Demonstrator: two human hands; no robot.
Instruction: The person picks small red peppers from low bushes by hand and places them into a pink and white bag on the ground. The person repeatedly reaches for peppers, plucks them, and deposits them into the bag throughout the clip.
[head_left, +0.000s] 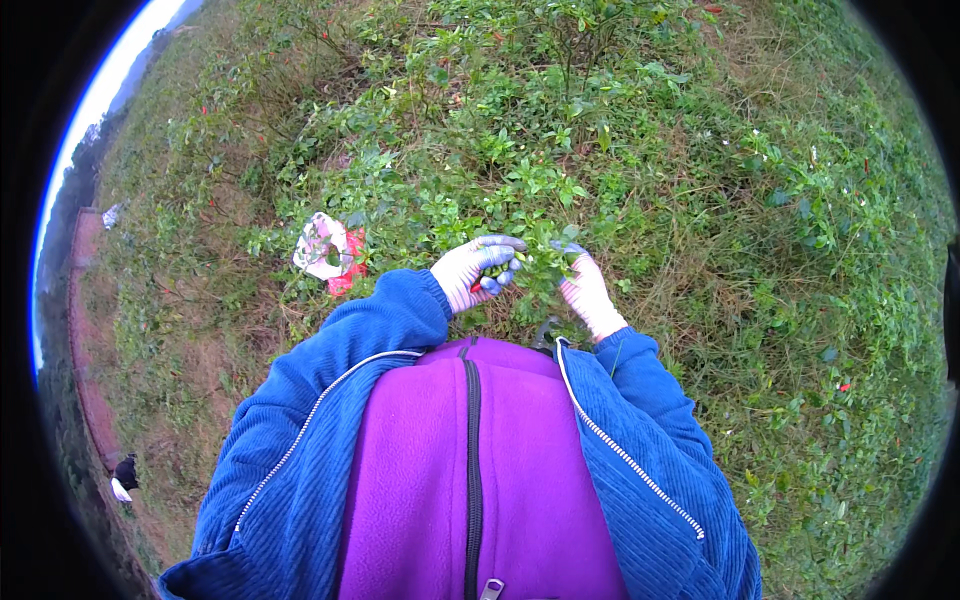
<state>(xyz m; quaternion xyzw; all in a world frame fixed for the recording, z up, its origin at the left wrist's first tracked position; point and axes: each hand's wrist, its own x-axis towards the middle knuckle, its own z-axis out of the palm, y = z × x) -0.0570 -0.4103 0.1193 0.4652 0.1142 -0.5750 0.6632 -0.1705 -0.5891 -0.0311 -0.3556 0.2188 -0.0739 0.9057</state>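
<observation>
My left hand (478, 271), in a white glove with grey-blue coated fingers, is curled around several green chili peppers (495, 270). The tip of a red chili pepper (475, 287) pokes out by the palm. Its thumb and forefinger reach toward a leafy chili plant (544, 262) between my hands. On the plant's other side is my right hand (583, 289), gloved the same way. Its fingertips are among the leaves and partly hidden, so whether they grip a stem cannot be made out.
Left of my hands, a white-and-pink plastic bag (321, 246) and a red plastic bag (347, 262) sit among the plants. Chili bushes (577, 45) with scattered red fruit and dry grass (697, 262) surround me. A reddish strip of ground (86, 300) runs along the far left.
</observation>
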